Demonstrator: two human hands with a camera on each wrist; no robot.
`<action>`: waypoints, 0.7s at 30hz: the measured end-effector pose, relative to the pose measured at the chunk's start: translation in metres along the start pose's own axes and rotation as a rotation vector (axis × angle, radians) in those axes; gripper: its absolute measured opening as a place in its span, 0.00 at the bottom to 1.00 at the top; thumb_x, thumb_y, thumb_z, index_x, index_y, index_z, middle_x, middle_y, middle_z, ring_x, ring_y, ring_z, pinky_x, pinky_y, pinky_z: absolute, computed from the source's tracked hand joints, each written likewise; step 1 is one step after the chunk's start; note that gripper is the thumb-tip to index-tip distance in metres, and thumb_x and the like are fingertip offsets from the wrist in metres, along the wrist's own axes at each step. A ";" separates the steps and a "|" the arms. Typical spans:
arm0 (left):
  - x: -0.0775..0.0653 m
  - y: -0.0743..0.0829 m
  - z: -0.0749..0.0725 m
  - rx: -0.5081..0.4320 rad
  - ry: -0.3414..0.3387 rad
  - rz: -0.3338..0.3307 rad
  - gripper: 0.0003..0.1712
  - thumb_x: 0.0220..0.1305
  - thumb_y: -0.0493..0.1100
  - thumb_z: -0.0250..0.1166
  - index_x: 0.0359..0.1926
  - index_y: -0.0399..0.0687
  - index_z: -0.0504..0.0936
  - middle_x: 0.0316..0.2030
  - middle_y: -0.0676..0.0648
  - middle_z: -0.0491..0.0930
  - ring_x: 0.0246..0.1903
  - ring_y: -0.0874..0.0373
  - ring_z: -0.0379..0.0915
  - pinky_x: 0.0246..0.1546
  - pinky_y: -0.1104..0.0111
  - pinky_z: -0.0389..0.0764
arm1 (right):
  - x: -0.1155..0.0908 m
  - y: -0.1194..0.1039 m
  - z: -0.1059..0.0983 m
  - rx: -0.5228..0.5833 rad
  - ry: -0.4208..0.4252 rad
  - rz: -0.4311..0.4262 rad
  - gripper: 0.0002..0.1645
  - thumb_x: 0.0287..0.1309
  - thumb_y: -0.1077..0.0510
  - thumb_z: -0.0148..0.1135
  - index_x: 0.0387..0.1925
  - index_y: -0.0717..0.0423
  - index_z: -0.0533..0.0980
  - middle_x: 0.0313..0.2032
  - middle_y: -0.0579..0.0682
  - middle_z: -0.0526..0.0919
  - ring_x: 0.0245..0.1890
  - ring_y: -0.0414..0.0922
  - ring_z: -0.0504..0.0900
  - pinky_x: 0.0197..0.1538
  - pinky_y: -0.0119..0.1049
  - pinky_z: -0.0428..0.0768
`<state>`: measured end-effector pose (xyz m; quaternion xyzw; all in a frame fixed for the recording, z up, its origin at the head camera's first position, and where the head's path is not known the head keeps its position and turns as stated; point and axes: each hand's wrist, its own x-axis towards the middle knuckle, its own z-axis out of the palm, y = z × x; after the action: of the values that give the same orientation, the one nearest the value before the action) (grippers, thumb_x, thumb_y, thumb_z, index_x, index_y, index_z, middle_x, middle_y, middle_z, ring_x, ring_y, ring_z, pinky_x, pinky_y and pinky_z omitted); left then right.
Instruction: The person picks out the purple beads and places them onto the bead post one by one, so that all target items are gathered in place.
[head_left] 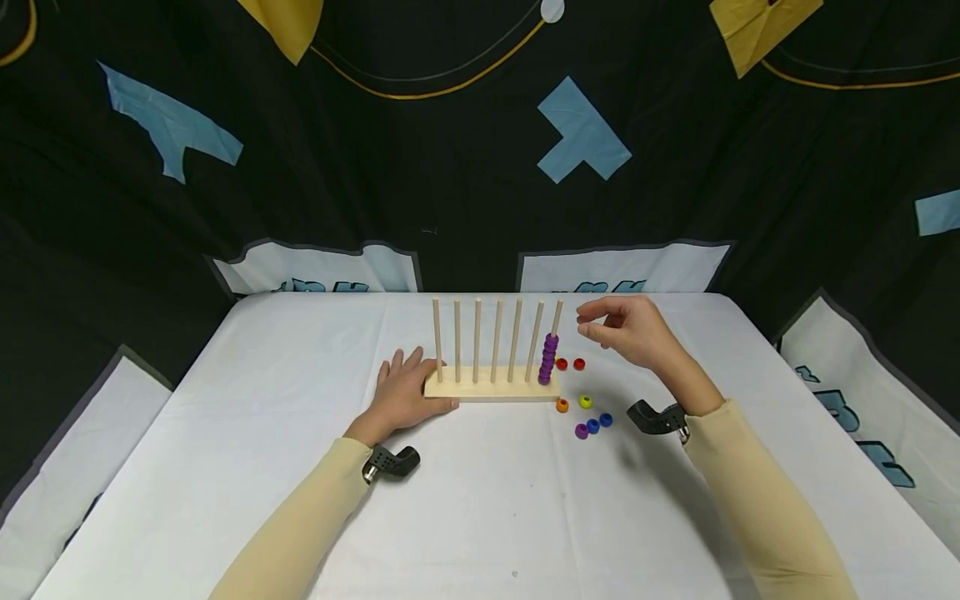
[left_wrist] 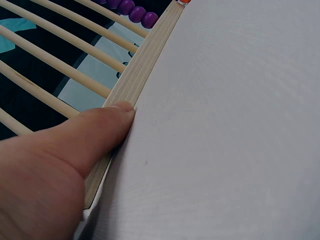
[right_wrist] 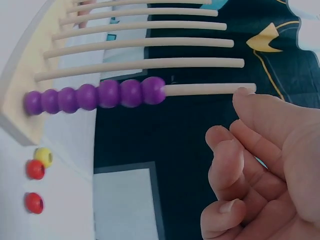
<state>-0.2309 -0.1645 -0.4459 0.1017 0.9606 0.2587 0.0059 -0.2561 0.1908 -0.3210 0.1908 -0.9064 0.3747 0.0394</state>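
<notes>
A wooden peg rack [head_left: 491, 389] with several upright pegs stands on the table. Its rightmost peg carries a stack of purple beads [head_left: 548, 360], with the bare peg top [right_wrist: 210, 89] showing above them. My left hand [head_left: 407, 390] holds the rack's left end, its thumb [left_wrist: 107, 122] along the front edge of the base and its other fingers spread at the side and back. To the right of the loaded peg, my right hand [head_left: 628, 331] is raised, fingers loosely bent and nothing between them. In the right wrist view its thumb overlaps the peg's tip.
Loose beads lie right of the rack: a red bead [head_left: 579, 364], another red bead [right_wrist: 35, 169], a yellow bead [head_left: 585, 402], an orange bead [head_left: 562, 406], a blue bead [head_left: 606, 420] and a purple bead [head_left: 581, 431]. A dark curtain [head_left: 465, 183] hangs behind the white table [head_left: 480, 500].
</notes>
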 end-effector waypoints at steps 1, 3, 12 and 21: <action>0.000 0.000 0.000 0.000 0.001 0.002 0.44 0.58 0.61 0.71 0.70 0.44 0.73 0.77 0.29 0.55 0.78 0.24 0.38 0.75 0.32 0.40 | -0.002 0.002 0.001 0.002 -0.003 0.001 0.17 0.64 0.59 0.68 0.51 0.64 0.83 0.47 0.62 0.88 0.26 0.47 0.77 0.27 0.30 0.77; 0.000 0.000 -0.001 -0.001 -0.001 0.000 0.44 0.58 0.61 0.71 0.70 0.44 0.73 0.77 0.29 0.54 0.78 0.24 0.37 0.75 0.32 0.40 | -0.005 0.006 0.003 0.007 -0.011 0.003 0.17 0.64 0.60 0.68 0.51 0.64 0.83 0.46 0.62 0.88 0.25 0.46 0.77 0.27 0.30 0.77; 0.000 0.000 0.000 -0.002 -0.007 -0.004 0.44 0.58 0.61 0.71 0.70 0.44 0.72 0.78 0.30 0.53 0.78 0.24 0.36 0.76 0.32 0.39 | -0.021 0.025 0.014 0.002 -0.039 0.008 0.15 0.62 0.62 0.69 0.49 0.64 0.84 0.44 0.61 0.89 0.23 0.43 0.75 0.26 0.30 0.76; 0.001 -0.001 -0.001 0.003 -0.007 -0.006 0.44 0.58 0.61 0.71 0.70 0.45 0.73 0.78 0.30 0.54 0.78 0.24 0.37 0.75 0.32 0.40 | -0.041 0.039 0.026 0.008 -0.082 0.002 0.15 0.60 0.62 0.71 0.48 0.64 0.85 0.42 0.60 0.89 0.21 0.41 0.71 0.25 0.29 0.72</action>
<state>-0.2315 -0.1652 -0.4456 0.0997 0.9613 0.2566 0.0099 -0.2311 0.2111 -0.3744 0.2054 -0.9060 0.3701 0.0010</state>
